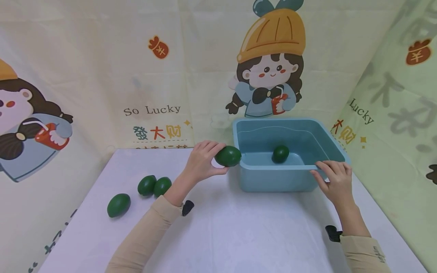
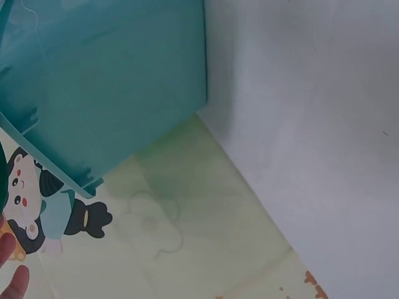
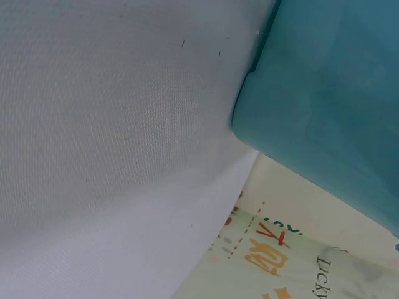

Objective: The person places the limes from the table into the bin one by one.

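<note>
In the head view my left hand (image 1: 202, 162) pinches a dark green oval fruit (image 1: 228, 156), avocado-like and glossy, between fingers and thumb. It is just left of the blue plastic bin (image 1: 276, 178), level with the rim. Only fingertips (image 2: 15, 283) and a sliver of the fruit show at the left edge of the left wrist view. My right hand (image 1: 336, 180) grips the bin's front rim near the right corner, fingers over the edge and thumb outside. One similar fruit (image 1: 280, 154) lies inside the bin. The right wrist view shows the bin's wall (image 3: 324, 106) but no hand.
On the left of the white table (image 1: 218, 235) lie more green fruits: one alone (image 1: 118, 205), and a left one (image 1: 147, 185) beside a right one (image 1: 162, 186) near my left forearm. A printed cloth (image 1: 205, 76) hangs behind the table and along its sides.
</note>
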Demonstrator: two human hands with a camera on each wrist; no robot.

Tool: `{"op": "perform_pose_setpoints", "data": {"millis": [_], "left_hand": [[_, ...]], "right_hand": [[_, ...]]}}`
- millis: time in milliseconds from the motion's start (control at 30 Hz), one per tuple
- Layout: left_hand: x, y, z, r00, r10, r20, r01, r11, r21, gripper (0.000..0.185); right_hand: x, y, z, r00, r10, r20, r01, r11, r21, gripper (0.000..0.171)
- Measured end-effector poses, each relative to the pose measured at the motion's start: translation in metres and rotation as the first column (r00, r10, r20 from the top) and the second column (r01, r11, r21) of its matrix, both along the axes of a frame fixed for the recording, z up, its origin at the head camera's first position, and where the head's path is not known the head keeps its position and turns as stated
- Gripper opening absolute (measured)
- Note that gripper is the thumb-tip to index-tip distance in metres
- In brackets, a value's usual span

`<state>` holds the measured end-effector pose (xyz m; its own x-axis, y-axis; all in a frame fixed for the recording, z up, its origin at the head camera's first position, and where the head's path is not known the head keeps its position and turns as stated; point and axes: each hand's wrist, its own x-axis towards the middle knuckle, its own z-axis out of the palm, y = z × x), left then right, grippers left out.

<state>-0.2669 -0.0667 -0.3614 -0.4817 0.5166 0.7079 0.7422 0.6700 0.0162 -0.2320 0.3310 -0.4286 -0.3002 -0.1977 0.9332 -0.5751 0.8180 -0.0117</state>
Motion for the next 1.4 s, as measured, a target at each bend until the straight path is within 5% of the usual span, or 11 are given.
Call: {"op": "perform_pose_setpoints", "data": {"millis": [1400], "left_hand": [[-0.018, 0.045, 0.016, 0.999, -0.016, -0.04, 0.011, 0.992, -0.124, 0.064]], "right_hand": [[-0.001, 0.001, -0.001, 1.0, -0.003, 0.004, 0.003, 1.0, -0.001, 0.048]]}}
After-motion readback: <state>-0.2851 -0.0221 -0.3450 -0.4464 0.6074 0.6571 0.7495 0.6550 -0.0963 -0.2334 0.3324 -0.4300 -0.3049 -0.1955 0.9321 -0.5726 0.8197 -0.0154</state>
